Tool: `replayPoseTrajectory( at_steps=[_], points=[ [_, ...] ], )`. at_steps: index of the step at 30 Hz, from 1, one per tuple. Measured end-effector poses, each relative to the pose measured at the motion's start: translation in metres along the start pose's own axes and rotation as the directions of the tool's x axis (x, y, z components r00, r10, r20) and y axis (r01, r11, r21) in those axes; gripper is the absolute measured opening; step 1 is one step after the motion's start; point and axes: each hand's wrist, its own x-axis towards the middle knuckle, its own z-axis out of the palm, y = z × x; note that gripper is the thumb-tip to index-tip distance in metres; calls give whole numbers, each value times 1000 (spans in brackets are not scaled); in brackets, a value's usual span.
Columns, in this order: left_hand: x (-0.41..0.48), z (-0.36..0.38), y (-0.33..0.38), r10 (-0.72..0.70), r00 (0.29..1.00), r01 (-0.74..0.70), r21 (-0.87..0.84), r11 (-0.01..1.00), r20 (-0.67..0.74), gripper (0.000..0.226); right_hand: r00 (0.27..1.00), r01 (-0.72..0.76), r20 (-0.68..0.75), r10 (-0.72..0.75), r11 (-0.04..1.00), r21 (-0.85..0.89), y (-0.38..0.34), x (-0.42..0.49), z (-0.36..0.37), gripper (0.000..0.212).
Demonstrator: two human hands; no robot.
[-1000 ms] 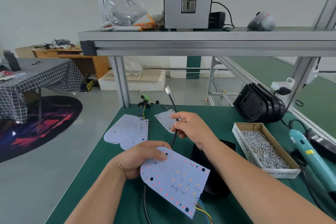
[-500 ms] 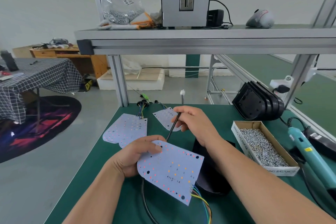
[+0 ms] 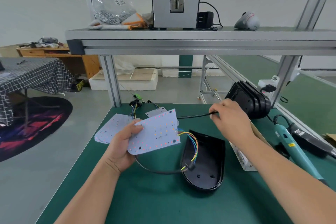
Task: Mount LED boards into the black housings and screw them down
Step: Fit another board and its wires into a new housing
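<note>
Holding the LED board (image 3: 156,132) in our left hand (image 3: 122,146), right hand (image 3: 231,121) pinching its cable (image 3: 196,115); black housing (image 3: 211,160) lies just lower-right, lengthwise toward us.

Left hand (image 3: 123,143) and right hand (image 3: 230,119) apart, fingers (image 3: 214,112) curled.

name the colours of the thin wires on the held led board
Blue, green and yellow wires off the LED board; clearest in the head view.

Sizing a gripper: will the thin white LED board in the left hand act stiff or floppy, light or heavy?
Probably stiff: the thin white LED board looks flat though the left hand grips one edge only. Likely light, held one-handed. Its black cable sags in a loop, so may snag.
</note>
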Motion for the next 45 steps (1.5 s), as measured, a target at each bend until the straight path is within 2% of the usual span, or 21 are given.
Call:
replayPoseTrajectory(
  at_steps=[3,6,8,10,12,14,16,17,21,25,27,30,33,36,39,42,45],
  points=[
    [4,9,-8,27,999,-27,-14,1000,-47,29,997,47,-56,-45,998,33,1,-9,-6,5],
    [9,17,-15,21,996,-28,-80,996,-91,16,991,-18,-122,53,963,270,-4,-22,-7,6],
    [10,23,-18,4,996,-15,-122,992,-90,13,982,-154,-13,191,828,539,-9,-31,-4,10],
    [10,31,-25,-25,996,11,-174,985,-80,12,949,-302,164,270,617,727,-15,-43,5,8],
    [10,42,-34,-60,996,46,-203,978,-67,15,916,-388,272,294,481,786,-18,-52,14,7],
    [9,52,-44,-85,995,74,-189,979,-51,19,907,-407,296,298,447,797,-16,-57,17,7],
    [9,61,-50,-95,994,86,-161,983,-49,25,914,-398,297,277,465,791,-15,-57,17,11],
    [8,64,-53,-93,995,86,-140,986,-44,28,921,-388,294,257,507,770,-15,-57,17,14],
    [6,69,-57,-91,995,89,-46,995,-45,33,964,-253,210,162,797,548,-15,-61,20,22],
    [5,69,-54,-147,989,147,-22,989,-11,37,994,-102,82,73,883,459,-17,-61,15,43],
    [3,70,-53,-178,984,178,-11,984,21,39,994,-111,63,92,876,470,-16,-59,16,42],
    [0,74,-55,-174,984,176,-33,984,42,41,973,-230,151,177,821,522,-16,-59,20,29],
    [-1,77,-58,-114,993,115,-77,990,12,40,951,-308,230,208,717,625,-19,-59,23,17],
    [-1,79,-59,-49,999,49,-45,998,5,37,949,-315,232,214,654,687,-22,-60,25,15],
    [0,80,-59,-36,999,37,-13,999,28,39,926,-374,271,261,547,749,-25,-63,29,11],
    [2,78,-61,-30,999,30,-11,999,33,39,930,-358,238,279,555,751,-28,-66,33,18],
    [0,78,-63,-8,998,7,19,1000,61,37,941,-337,257,220,529,779,-35,-68,33,21]
  ],
)
